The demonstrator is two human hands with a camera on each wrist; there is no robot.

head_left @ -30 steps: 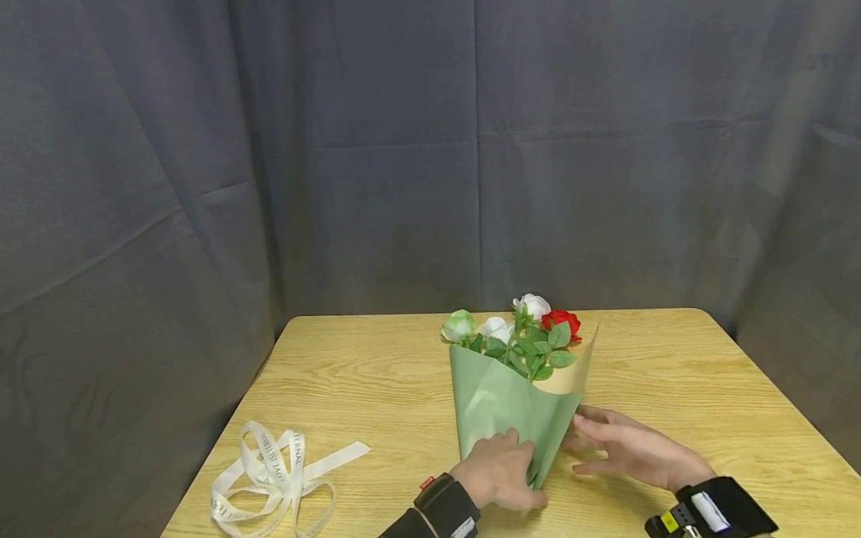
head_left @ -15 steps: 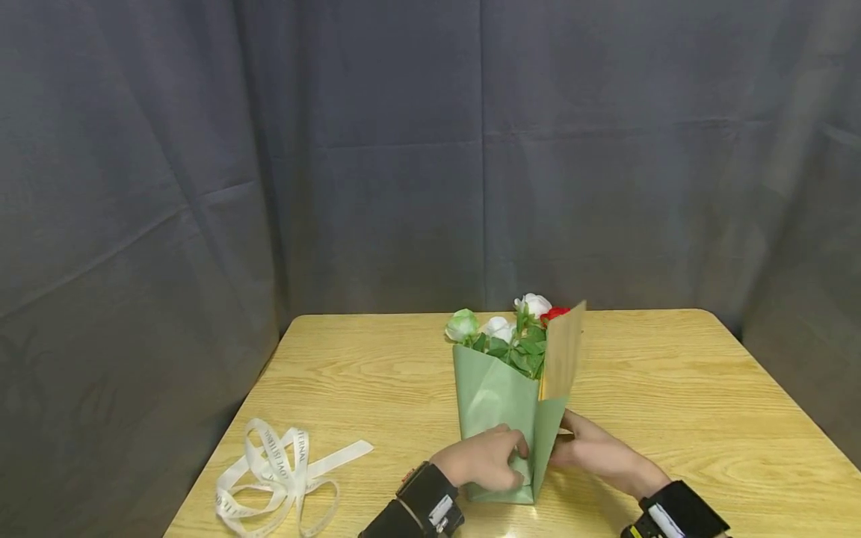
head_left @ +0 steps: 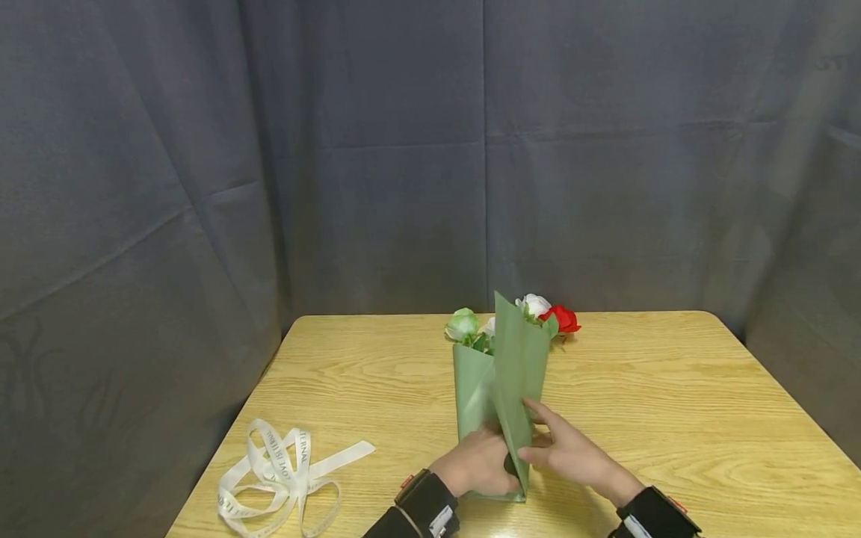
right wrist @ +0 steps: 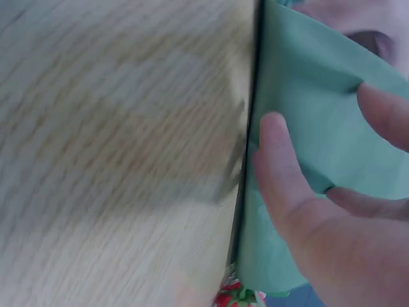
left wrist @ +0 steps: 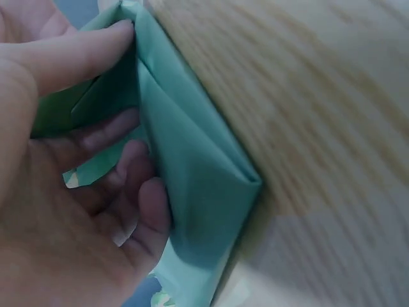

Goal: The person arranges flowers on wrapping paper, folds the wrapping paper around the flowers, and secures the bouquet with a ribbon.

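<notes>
A bouquet lies on the table in green wrapping paper (head_left: 472, 388); a pale green rose (head_left: 462, 324), a white rose (head_left: 536, 304) and a red rose (head_left: 563, 319) show above it. My left hand (head_left: 474, 465) rests low on the wrap, partly covered by a raised flap (head_left: 518, 366). In the left wrist view its thumb reaches into the fold, while its bent fingers press on the paper. From the right, my right hand (head_left: 572, 448) touches the flap's outer face with its fingers spread. The stems are hidden inside the wrap.
A loosely looped white ribbon (head_left: 285, 478) with printed lettering lies on the wooden table (head_left: 377, 359) at the front left. Dark grey curtains (head_left: 377, 187) hang behind the table and at both sides.
The right flap of the paper has been lifted and folded leftward over the bouquet, across my left hand. My right hand has moved left with it. The ribbon stays put.
</notes>
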